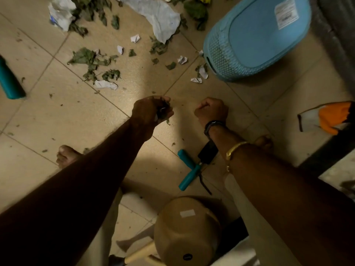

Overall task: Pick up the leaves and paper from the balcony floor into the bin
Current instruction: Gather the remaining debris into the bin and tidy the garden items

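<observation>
Tiled balcony floor [63, 112], seen from above. Upper right: the blue bin [257, 35], its mesh wall and a flat face with a white label turned toward me, standing well apart from both my hands. Bottom centre: a tan bucket [186, 227] bearing a small white sticker. Top centre: a large crumpled sheet of paper [159, 14], with a second crumpled sheet [60, 12] at the top left. Between and below them: dry green leaves [90, 60] scattered in loose clumps across the tiles. Centre: my left hand [153, 110], fingers curled round a bunch of leaves with a bit of white paper showing, held above the floor. Just beside it: my right hand [211, 111], clenched into a fist with a dark band at the wrist; whether it encloses anything I cannot tell. Below my right wrist: a teal-handled tool [189, 169] lying on the floor. Near the bin's lower edge and among the leaves: small paper scraps [182, 59], each lying apart from the next.
</observation>
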`<state>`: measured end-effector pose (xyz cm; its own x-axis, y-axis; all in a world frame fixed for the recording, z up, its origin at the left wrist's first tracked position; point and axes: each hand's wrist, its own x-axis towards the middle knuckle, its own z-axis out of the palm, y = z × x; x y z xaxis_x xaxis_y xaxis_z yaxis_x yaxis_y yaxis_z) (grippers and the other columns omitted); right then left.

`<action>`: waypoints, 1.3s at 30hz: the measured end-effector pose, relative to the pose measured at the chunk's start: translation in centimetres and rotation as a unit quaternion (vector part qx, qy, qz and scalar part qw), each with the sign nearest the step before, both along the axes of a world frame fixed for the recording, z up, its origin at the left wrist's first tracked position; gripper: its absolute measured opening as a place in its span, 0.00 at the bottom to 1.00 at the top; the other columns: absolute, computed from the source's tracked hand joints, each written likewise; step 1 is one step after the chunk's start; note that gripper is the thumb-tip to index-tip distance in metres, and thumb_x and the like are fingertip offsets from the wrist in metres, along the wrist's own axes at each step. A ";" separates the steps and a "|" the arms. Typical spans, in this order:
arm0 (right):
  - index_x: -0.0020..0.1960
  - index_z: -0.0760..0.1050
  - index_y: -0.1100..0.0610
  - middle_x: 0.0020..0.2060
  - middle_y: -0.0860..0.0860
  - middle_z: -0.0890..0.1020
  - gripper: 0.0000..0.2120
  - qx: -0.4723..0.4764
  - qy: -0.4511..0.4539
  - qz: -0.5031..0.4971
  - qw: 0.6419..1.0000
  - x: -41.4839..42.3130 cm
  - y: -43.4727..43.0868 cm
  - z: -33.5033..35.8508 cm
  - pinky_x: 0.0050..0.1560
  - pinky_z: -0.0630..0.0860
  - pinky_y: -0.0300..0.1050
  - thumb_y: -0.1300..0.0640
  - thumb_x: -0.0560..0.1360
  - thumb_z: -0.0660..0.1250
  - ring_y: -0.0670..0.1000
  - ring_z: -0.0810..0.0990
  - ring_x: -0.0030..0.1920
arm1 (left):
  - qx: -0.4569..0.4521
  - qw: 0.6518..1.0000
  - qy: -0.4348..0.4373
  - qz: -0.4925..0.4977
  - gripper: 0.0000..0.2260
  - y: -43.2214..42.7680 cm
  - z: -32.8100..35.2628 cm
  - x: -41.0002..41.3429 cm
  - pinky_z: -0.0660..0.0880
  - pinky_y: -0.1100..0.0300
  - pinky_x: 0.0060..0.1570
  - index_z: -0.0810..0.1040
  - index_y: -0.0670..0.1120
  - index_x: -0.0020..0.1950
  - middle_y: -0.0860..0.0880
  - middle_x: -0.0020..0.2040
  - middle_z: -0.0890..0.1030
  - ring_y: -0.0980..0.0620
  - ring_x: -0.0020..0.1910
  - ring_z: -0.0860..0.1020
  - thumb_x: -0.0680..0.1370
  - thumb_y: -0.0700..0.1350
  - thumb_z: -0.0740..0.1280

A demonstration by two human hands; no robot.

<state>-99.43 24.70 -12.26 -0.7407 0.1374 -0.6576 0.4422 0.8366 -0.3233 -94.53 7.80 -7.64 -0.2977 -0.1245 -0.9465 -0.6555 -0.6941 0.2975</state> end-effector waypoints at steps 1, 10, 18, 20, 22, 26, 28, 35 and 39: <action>0.36 0.78 0.52 0.36 0.49 0.84 0.10 -0.046 -0.005 -0.054 0.997 0.0 -0.6 0.9 0.41 0.84 0.51 0.66 0.67 0.72 0.52 0.85 0.39 | -0.008 1.000 -0.015 0.000 0.05 0.1 0.2 -0.2 0.80 0.51 0.56 0.78 0.38 0.47 0.42 0.45 0.80 0.46 0.46 0.81 0.79 0.32 0.63; 0.42 0.78 0.52 0.35 0.49 0.84 0.04 -0.242 0.032 -0.034 0.969 -2.0 -4.9 7.7 0.40 0.84 0.53 0.59 0.71 0.72 0.50 0.84 0.38 | 0.001 0.999 0.034 0.004 0.12 0.2 3.7 -2.9 0.81 0.54 0.54 0.77 0.32 0.62 0.39 0.50 0.80 0.42 0.51 0.80 0.81 0.33 0.61; 0.74 0.66 0.58 0.76 0.59 0.64 0.30 0.119 0.117 0.439 0.883 -9.4 -3.8 0.8 0.67 0.72 0.57 0.58 0.75 0.72 0.63 0.71 0.69 | 0.073 0.992 0.037 0.100 0.06 -1.4 1.1 -4.3 0.81 0.52 0.53 0.79 0.34 0.52 0.40 0.44 0.79 0.45 0.46 0.79 0.80 0.32 0.62; 0.74 0.64 0.61 0.76 0.61 0.61 0.33 0.172 0.104 0.486 0.850 -9.8 -3.9 -0.7 0.68 0.70 0.58 0.56 0.74 0.73 0.64 0.70 0.70 | 0.087 0.990 0.040 0.104 0.07 -1.3 0.5 -4.1 0.81 0.52 0.53 0.78 0.34 0.52 0.40 0.45 0.79 0.44 0.48 0.79 0.81 0.32 0.61; 0.72 0.66 0.63 0.72 0.63 0.66 0.29 0.185 0.118 0.480 0.849 -9.6 -3.9 -1.5 0.67 0.71 0.58 0.57 0.75 0.72 0.64 0.71 0.67 | 0.091 0.990 0.039 0.099 0.07 -1.3 -0.2 -3.8 0.81 0.53 0.53 0.78 0.35 0.53 0.40 0.46 0.79 0.44 0.48 0.79 0.81 0.33 0.61; 0.62 0.75 0.60 0.63 0.60 0.75 0.12 0.139 0.142 0.483 0.853 -9.1 -3.3 -1.3 0.59 0.75 0.55 0.62 0.79 0.64 0.62 0.76 0.60 | 0.099 0.990 0.032 0.098 0.07 -1.3 -0.9 -3.3 0.83 0.55 0.49 0.78 0.35 0.54 0.41 0.45 0.79 0.45 0.47 0.81 0.81 0.33 0.61; 0.56 0.80 0.58 0.56 0.58 0.79 0.08 0.105 0.127 0.452 0.877 -8.9 -3.0 -1.4 0.53 0.77 0.51 0.63 0.80 0.63 0.59 0.79 0.54 | 0.091 0.991 0.021 0.101 0.07 -1.3 -1.1 -3.4 0.82 0.54 0.51 0.78 0.35 0.54 0.41 0.44 0.79 0.46 0.45 0.81 0.81 0.34 0.61; 0.48 0.79 0.53 0.41 0.50 0.86 0.14 -0.197 -0.026 -0.071 0.977 -4.4 -6.9 3.8 0.41 0.84 0.43 0.63 0.66 0.79 0.48 0.85 0.42 | 0.012 0.999 -0.013 0.031 0.07 -1.6 0.4 -4.5 0.80 0.54 0.52 0.79 0.37 0.45 0.42 0.39 0.82 0.47 0.42 0.81 0.81 0.34 0.62; 0.57 0.75 0.54 0.42 0.46 0.83 0.20 -0.185 -0.009 -0.063 0.981 -3.5 -9.4 5.9 0.48 0.84 0.46 0.65 0.70 0.76 0.46 0.83 0.45 | 0.057 0.998 0.008 0.018 0.12 -1.9 1.2 -4.4 0.82 0.51 0.53 0.79 0.34 0.57 0.42 0.46 0.86 0.47 0.46 0.84 0.83 0.42 0.62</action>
<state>-102.91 15.33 -6.33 -0.7212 -0.0242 -0.6923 0.5422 0.6022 -0.5859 -98.97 5.93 -6.44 -0.3096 -0.0278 -0.9505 -0.6251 -0.7473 0.2255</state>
